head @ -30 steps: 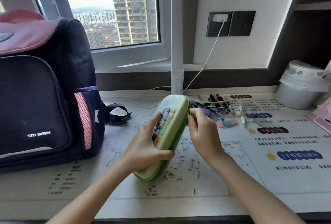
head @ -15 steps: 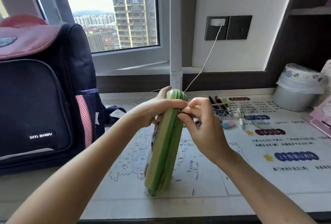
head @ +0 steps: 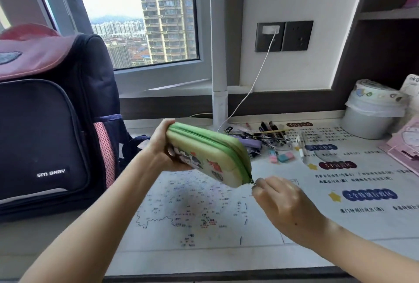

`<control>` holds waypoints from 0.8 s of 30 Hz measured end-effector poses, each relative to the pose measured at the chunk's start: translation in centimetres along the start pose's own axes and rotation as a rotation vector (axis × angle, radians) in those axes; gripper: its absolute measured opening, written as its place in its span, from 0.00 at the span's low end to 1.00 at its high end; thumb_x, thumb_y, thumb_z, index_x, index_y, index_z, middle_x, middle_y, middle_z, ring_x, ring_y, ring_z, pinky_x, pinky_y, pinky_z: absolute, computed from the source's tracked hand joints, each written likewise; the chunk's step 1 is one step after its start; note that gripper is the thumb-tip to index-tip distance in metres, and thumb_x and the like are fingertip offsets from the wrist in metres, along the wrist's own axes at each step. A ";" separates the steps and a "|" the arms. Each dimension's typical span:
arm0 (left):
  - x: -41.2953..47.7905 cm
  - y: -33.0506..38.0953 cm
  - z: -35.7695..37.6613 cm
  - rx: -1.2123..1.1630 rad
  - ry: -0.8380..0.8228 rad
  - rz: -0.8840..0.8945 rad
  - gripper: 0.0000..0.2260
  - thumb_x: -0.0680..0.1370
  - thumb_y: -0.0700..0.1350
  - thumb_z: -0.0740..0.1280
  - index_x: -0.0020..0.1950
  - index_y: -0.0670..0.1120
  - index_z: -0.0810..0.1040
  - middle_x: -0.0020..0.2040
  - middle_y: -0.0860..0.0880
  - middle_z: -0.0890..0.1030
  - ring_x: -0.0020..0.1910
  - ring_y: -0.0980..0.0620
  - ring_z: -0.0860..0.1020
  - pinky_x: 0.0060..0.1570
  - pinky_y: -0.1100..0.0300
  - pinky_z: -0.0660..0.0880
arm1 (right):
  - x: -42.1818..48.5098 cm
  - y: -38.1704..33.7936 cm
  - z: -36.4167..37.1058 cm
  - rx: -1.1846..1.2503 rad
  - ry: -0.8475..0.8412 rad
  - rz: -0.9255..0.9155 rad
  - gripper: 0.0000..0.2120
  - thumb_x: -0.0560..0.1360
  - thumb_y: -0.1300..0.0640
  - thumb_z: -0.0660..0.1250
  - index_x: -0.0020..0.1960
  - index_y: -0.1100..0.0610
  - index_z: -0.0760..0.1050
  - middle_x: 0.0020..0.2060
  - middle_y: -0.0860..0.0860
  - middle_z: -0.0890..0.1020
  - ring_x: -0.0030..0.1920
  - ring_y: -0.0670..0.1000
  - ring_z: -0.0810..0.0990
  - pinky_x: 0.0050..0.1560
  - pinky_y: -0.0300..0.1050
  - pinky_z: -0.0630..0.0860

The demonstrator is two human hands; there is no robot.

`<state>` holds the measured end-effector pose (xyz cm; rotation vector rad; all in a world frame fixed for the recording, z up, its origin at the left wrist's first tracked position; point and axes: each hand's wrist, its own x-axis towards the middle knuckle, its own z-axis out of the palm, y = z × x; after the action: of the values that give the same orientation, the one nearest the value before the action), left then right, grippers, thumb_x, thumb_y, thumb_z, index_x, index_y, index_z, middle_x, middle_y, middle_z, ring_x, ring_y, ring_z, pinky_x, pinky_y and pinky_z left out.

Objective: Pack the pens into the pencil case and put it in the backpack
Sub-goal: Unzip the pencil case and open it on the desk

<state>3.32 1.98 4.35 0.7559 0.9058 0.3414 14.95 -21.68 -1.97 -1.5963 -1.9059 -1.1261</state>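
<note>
A green pencil case (head: 208,155) with a cartoon print hangs tilted above the desk, its zip edge up. My left hand (head: 162,146) grips its far left end. At the case's lower right corner my right hand (head: 278,201) pinches the zip pull (head: 252,182). A heap of pens (head: 265,136) lies on the desk behind the case, with small erasers (head: 282,157) beside it. The dark backpack (head: 45,124) with a pink top flap stands upright at the left.
A white lamp post (head: 219,56) rises behind the case, and a white cable (head: 254,88) runs from the wall socket down to the desk. A white lidded tub (head: 371,110) and a pink box (head: 405,144) sit at the right. A printed map mat (head: 204,214) covers the desk.
The case went from standing on end on the desk to tilted in the air. My right hand ran the zip pull from the top end down to the lower right corner.
</note>
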 end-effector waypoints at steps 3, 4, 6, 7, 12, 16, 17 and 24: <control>0.4 -3.3 0.9 -0.181 -0.131 -0.165 0.29 0.63 0.59 0.70 0.52 0.38 0.75 0.48 0.39 0.78 0.48 0.39 0.75 0.48 0.40 0.74 | -1.2 -0.1 0.9 0.082 -0.013 0.336 0.17 0.82 0.55 0.46 0.42 0.56 0.70 0.28 0.47 0.76 0.31 0.46 0.69 0.28 0.35 0.70; 0.6 -4.4 1.2 -0.226 -0.175 -0.211 0.28 0.63 0.58 0.70 0.52 0.37 0.76 0.47 0.39 0.79 0.48 0.40 0.75 0.51 0.41 0.74 | -1.2 0.0 1.1 0.132 -0.017 0.425 0.23 0.82 0.51 0.42 0.40 0.56 0.71 0.27 0.43 0.74 0.30 0.45 0.69 0.27 0.32 0.68; 0.9 -5.6 1.5 -0.257 -0.228 -0.246 0.26 0.64 0.58 0.69 0.51 0.38 0.77 0.44 0.39 0.80 0.48 0.40 0.75 0.54 0.42 0.73 | -1.2 0.5 1.6 0.079 0.024 0.379 0.20 0.82 0.55 0.44 0.39 0.59 0.68 0.24 0.46 0.69 0.25 0.48 0.66 0.27 0.33 0.60; 0.9 -5.7 1.5 -0.250 -0.225 -0.234 0.26 0.64 0.58 0.68 0.51 0.38 0.77 0.44 0.39 0.80 0.48 0.40 0.75 0.54 0.42 0.73 | -1.5 0.7 2.0 0.008 0.053 0.295 0.14 0.81 0.60 0.47 0.39 0.59 0.66 0.24 0.49 0.69 0.24 0.49 0.65 0.27 0.35 0.59; -0.2 -1.4 1.6 0.111 -0.026 0.131 0.24 0.66 0.60 0.69 0.49 0.42 0.73 0.40 0.42 0.76 0.40 0.43 0.77 0.39 0.46 0.76 | -5.9 1.5 2.9 0.140 -0.163 0.317 0.07 0.72 0.58 0.66 0.44 0.55 0.67 0.29 0.50 0.76 0.29 0.49 0.73 0.31 0.39 0.71; -1.7 0.5 5.5 0.927 0.063 0.701 0.27 0.66 0.59 0.70 0.61 0.52 0.67 0.47 0.47 0.75 0.39 0.49 0.77 0.31 0.59 0.75 | -5.6 2.4 0.9 0.397 -0.144 0.887 0.09 0.76 0.49 0.65 0.48 0.54 0.73 0.40 0.47 0.81 0.40 0.45 0.79 0.41 0.41 0.77; -1.8 0.0 6.9 1.189 0.113 0.814 0.31 0.64 0.61 0.71 0.63 0.53 0.65 0.48 0.47 0.75 0.41 0.49 0.77 0.33 0.60 0.74 | -5.0 2.7 0.6 0.544 -0.112 1.030 0.09 0.76 0.48 0.64 0.50 0.53 0.73 0.44 0.47 0.81 0.44 0.44 0.79 0.44 0.41 0.77; 1.5 -10.8 12.7 2.234 -0.052 0.932 0.52 0.59 0.69 0.69 0.73 0.49 0.49 0.59 0.40 0.72 0.52 0.44 0.72 0.50 0.53 0.74 | -4.3 4.7 0.5 0.958 -0.055 1.441 0.18 0.75 0.43 0.62 0.63 0.48 0.68 0.55 0.49 0.78 0.55 0.51 0.79 0.58 0.55 0.76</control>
<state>14.03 -10.31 0.65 3.2407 0.4733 -0.0760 20.61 -23.85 -3.91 -1.6780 -0.5883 0.3923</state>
